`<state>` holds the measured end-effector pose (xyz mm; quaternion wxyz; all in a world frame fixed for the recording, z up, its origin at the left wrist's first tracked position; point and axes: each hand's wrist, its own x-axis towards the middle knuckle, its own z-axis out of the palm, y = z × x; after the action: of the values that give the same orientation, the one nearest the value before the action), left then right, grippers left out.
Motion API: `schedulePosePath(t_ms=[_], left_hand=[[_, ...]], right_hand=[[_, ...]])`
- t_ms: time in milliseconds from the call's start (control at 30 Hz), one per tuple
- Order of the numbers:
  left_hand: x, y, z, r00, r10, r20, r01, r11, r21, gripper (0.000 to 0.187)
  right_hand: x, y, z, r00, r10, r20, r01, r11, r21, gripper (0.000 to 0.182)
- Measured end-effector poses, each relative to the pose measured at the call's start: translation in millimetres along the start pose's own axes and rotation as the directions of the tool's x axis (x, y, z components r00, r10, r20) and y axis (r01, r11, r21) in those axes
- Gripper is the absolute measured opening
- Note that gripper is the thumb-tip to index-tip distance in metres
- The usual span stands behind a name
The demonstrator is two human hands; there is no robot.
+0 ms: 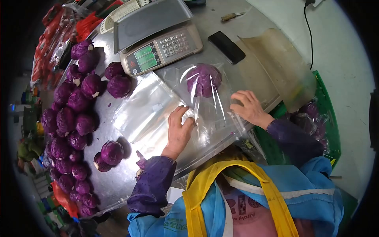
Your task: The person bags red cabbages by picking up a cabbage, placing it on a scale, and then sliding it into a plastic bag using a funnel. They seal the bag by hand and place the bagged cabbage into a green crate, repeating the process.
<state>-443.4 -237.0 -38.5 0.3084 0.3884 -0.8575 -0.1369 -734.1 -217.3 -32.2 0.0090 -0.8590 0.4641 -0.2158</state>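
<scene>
A purple cabbage (204,80) lies inside a clear plastic bag (211,114) on the metal table, its loose open end towards me. My left hand (179,132) is at the bag's left edge, thumb and fingers curled in on the film. At the right edge, my right hand (250,108) has its fingers bent and closed on the plastic. Beside and partly under my left hand is a stack of flat clear bags (144,106).
Many purple cabbages (77,100) line the table's left side. A digital scale (162,47) stands at the back, with a phone (227,47) and a small knife (233,16) to its right. A green crate (329,114) holds bagged cabbages. Brownish sheeting (276,59) hangs over the table's right edge.
</scene>
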Motion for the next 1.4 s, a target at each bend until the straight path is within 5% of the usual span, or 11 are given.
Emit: schedulePosePath(t_ms=[100, 200, 267, 367, 500, 667, 767, 900, 1167, 1300, 1400], left_hand=[[9.7, 3.6, -8.9, 1.000, -0.018, 0.025, 0.019, 0.999, -0.047, 0.028], [25.7, -0.1, -32.9, 0.942, -0.334, -0.028, 0.292, 0.858, -0.422, 0.014], [51.4, 10.3, -65.0, 0.885, -0.461, -0.069, 0.329, 0.722, -0.608, 0.007], [80.2, 32.0, -88.0, 0.829, -0.553, -0.078, 0.302, 0.561, -0.771, 0.008], [80.9, 24.0, -76.8, 0.767, -0.641, 0.035, 0.342, 0.361, -0.868, 0.011], [63.6, 40.0, -80.9, 0.742, -0.639, 0.204, 0.411, 0.193, -0.891, 0.013], [34.0, 39.3, -54.4, 0.642, -0.723, 0.255, 0.550, 0.202, -0.810, 0.010], [-8.5, 42.6, -24.4, 0.505, -0.759, 0.412, 0.573, -0.062, -0.817, 0.008], [-40.7, 55.1, -9.9, 0.388, -0.773, 0.502, 0.652, -0.155, -0.742, 0.009], [-50.2, 49.1, -3.6, 0.361, -0.753, 0.550, 0.678, -0.194, -0.709, 0.004], [-45.3, 46.4, 0.3, 0.336, -0.773, 0.538, 0.690, -0.188, -0.699, 0.008]], right_hand=[[9.1, -1.4, 7.1, 0.994, -0.106, 0.017, 0.103, 0.988, 0.112, 0.029], [17.6, -0.3, -6.6, 0.980, 0.183, -0.078, -0.133, 0.894, 0.429, 0.018], [32.8, -0.6, -45.5, 0.845, 0.532, 0.052, -0.298, 0.388, 0.872, 0.009], [57.0, -11.5, -77.9, 0.845, 0.522, -0.119, -0.149, 0.443, 0.884, 0.004], [64.2, -12.7, -82.2, 0.824, 0.562, -0.063, -0.172, 0.355, 0.919, 0.008], [50.4, -20.4, -87.9, 0.755, 0.621, 0.210, -0.204, -0.081, 0.976, 0.009], [21.3, -14.2, -56.1, 0.655, 0.663, 0.363, -0.323, -0.189, 0.927, 0.009], [-12.2, -14.8, -33.5, 0.587, 0.614, 0.527, -0.448, -0.296, 0.844, 0.010], [6.6, -21.7, -44.2, 0.667, 0.527, 0.526, -0.687, 0.164, 0.708, 0.017], [-5.3, -7.0, 9.4, 0.755, 0.585, 0.297, -0.603, 0.442, 0.664, 0.028], [-5.4, -8.5, 18.7, 0.711, 0.601, 0.365, -0.645, 0.351, 0.679, 0.027]])
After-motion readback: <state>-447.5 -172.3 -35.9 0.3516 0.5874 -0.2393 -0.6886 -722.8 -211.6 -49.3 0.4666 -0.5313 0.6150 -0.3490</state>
